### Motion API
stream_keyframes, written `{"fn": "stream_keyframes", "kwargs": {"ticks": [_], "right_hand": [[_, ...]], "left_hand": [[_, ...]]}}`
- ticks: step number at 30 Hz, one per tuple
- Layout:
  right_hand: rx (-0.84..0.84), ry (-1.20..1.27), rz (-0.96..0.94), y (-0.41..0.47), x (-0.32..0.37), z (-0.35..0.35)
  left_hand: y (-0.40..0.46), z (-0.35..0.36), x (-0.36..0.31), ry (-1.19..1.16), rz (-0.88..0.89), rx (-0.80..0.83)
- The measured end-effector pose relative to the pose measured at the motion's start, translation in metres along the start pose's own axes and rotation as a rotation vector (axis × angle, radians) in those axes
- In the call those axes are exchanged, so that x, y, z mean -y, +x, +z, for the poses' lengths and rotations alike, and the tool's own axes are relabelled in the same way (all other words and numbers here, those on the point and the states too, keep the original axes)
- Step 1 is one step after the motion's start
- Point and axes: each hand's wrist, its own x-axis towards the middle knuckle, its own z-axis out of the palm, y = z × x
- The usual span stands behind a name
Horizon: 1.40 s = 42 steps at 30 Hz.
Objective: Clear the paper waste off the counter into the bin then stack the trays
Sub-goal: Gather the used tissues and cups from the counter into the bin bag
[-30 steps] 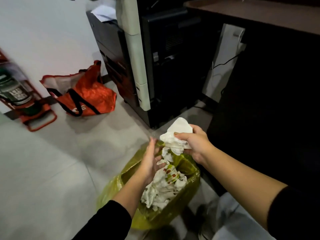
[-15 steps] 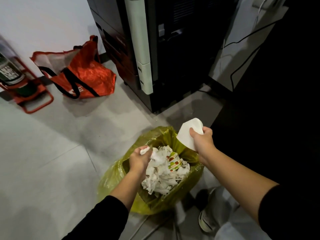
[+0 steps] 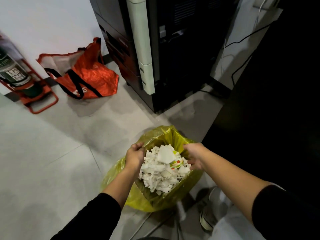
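Our left hand point(image 3: 134, 157) curls at the near-left rim of the bin point(image 3: 174, 135), seemingly pinching the yellow liner, though its fingers are hidden. Our right hand point(image 3: 194, 157) hangs loosely spread and holds nothing, just over the paper waste point(image 3: 161, 172) heaped inside. We should press the heap down gently, keeping the liner on the rim, before returning for the trays.

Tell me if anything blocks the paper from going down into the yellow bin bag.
Nothing visible does. The paper waste already lies heaped inside the yellow bin bag, whose mouth is open. The left hand and right hand sit at either side of the pile, not over it.
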Motion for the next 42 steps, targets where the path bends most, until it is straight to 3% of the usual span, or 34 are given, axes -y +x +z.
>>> {"fn": "stream_keyframes", "kwargs": {"ticks": [6, 11, 18, 24, 28, 33, 42], "right_hand": [[-0.121, -0.313, -0.416, -0.034, 0.006, -0.012], [-0.146, -0.574, -0.819, -0.088, 0.028, -0.039], [-0.355, -0.715, -1.236, -0.185, 0.052, -0.109], [-0.732, -0.814, -1.504, -0.275, 0.047, -0.195], [-0.96, -0.863, -1.461, -0.31, 0.037, -0.263], [-1.15, -0.825, -1.208, -0.322, 0.007, -0.362], [-1.285, -0.64, -0.756, -0.298, -0.059, -0.512]], "left_hand": [[-0.03, 0.005, -0.035, 0.049, 0.193, 0.045], [-0.071, 0.017, -0.088, 0.117, 0.487, 0.118], [-0.159, 0.037, -0.19, 0.268, 1.117, 0.108], [-0.26, 0.084, -0.258, 0.254, 1.572, 0.189], [-0.314, 0.137, -0.287, 0.266, 1.698, 0.327], [-0.361, 0.228, -0.306, 0.487, 1.779, 0.547], [-0.409, 0.403, -0.296, 0.887, 1.674, 0.809]]}}
